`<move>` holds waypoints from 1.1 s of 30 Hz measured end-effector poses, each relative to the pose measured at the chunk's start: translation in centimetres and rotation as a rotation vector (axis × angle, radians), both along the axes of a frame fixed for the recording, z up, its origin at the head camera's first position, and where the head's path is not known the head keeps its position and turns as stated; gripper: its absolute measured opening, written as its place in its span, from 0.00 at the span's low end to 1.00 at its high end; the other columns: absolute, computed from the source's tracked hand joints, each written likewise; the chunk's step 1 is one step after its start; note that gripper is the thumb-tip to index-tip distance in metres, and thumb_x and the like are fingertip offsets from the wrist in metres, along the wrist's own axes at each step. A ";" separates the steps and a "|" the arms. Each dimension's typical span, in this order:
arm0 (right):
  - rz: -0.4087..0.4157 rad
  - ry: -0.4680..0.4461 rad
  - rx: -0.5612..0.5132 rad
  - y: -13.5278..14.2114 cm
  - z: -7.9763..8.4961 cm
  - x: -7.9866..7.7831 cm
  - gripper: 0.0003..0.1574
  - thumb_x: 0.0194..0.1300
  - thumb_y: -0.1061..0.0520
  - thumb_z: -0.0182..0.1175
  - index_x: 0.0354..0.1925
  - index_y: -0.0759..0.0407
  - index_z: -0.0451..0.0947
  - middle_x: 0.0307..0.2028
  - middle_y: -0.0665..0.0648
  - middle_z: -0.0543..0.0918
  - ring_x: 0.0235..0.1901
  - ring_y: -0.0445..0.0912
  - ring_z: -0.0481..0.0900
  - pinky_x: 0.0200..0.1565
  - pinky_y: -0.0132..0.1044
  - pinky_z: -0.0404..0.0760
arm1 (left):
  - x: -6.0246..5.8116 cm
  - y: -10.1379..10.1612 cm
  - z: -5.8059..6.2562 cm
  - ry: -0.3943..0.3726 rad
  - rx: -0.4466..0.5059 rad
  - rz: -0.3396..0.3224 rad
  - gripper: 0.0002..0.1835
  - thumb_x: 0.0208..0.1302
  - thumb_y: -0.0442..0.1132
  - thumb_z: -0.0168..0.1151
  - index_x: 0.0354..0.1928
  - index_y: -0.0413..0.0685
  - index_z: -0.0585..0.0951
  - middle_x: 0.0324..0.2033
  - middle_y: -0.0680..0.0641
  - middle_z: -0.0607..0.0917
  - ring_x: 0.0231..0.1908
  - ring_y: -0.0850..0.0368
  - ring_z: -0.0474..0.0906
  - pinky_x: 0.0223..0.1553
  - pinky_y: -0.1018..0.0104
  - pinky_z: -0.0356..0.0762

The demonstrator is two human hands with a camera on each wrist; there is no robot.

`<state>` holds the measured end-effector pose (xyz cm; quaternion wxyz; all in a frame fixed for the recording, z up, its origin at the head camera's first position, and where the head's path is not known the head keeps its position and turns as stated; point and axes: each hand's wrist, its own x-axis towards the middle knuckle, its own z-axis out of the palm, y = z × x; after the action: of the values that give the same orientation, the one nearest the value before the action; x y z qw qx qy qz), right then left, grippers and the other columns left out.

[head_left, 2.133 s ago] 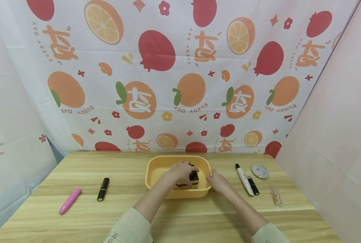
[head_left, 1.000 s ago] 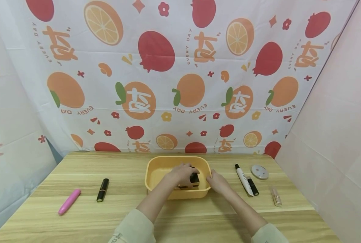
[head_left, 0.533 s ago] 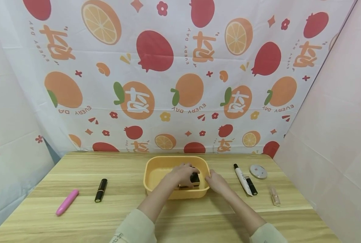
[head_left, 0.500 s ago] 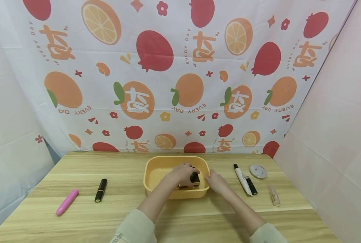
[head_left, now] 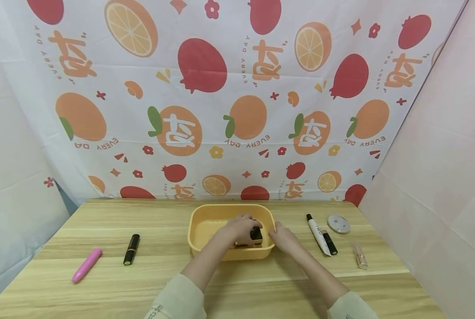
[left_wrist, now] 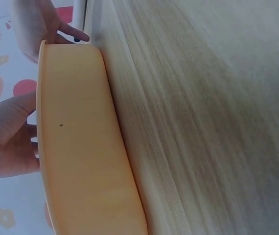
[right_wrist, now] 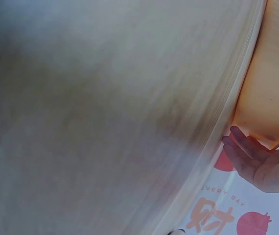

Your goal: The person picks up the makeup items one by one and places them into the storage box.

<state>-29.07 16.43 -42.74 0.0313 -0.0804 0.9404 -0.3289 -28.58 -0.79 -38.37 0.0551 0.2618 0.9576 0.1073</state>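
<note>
The yellow rectangular plastic bin with rounded corners [head_left: 237,254] stands upright on the light wood-grain tabletop [head_left: 237,292], near its rear edge. The black box-shaped item with a gold-coloured band [head_left: 256,235] is inside the bin, in the right half, close to the front wall.

The left hand [head_left: 239,227] reaches over the front rim into the bin. Its fingers and thumb are bent around the black item and grip it from above. The hand covers much of this item, so its full outline cannot be confirmed.

The right hand [head_left: 284,238] pinches the right end wall of the bin at the rim. In the right wrist view, its fingers extend along the outside of that wall.

Left section of the tabletop: the glossy pink cylindrical tube [head_left: 87,265] lies at a slant. The black cylindrical tube with a gold-coloured ring [head_left: 131,249] lies between it and the bin.

Right section: the slim white tube with a black cap [head_left: 318,235] lies just beside the short black cylinder [head_left: 330,243]. The round, flat silver-coloured case [head_left: 339,224] lies behind that cylinder. The pale pink tube with a clear end [head_left: 360,257] lies nearest the right edge.
</note>
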 end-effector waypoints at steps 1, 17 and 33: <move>0.001 -0.001 -0.001 0.0 0.0 0.0 0.22 0.66 0.58 0.45 0.53 0.73 0.65 0.24 0.55 0.73 0.22 0.46 0.70 0.23 0.36 0.69 | 0.0 0.0 0.0 0.002 0.000 -0.001 0.29 0.47 0.47 0.73 0.54 0.58 0.77 0.53 0.47 0.73 0.51 0.47 0.68 0.44 0.53 0.73; 0.009 -0.010 -0.025 0.0 -0.1 0.1 0.22 0.65 0.59 0.45 0.53 0.73 0.65 0.24 0.54 0.73 0.21 0.45 0.70 0.23 0.35 0.70 | -0.1 0.3 -0.4 0.016 -0.021 -0.020 0.29 0.47 0.48 0.72 0.55 0.58 0.77 0.49 0.47 0.74 0.49 0.48 0.68 0.44 0.55 0.73; -0.010 -0.028 -0.010 -0.1 -0.1 0.0 0.25 0.66 0.59 0.45 0.56 0.74 0.62 0.23 0.55 0.74 0.20 0.45 0.70 0.21 0.35 0.68 | -0.4 0.1 0.2 0.017 0.050 0.001 0.27 0.47 0.46 0.72 0.53 0.55 0.78 0.51 0.45 0.73 0.51 0.46 0.68 0.46 0.53 0.73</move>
<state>-29.12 16.29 -42.80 0.0424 -0.0711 0.9385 -0.3351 -28.99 -0.66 -38.20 0.0405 0.2633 0.9552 0.1289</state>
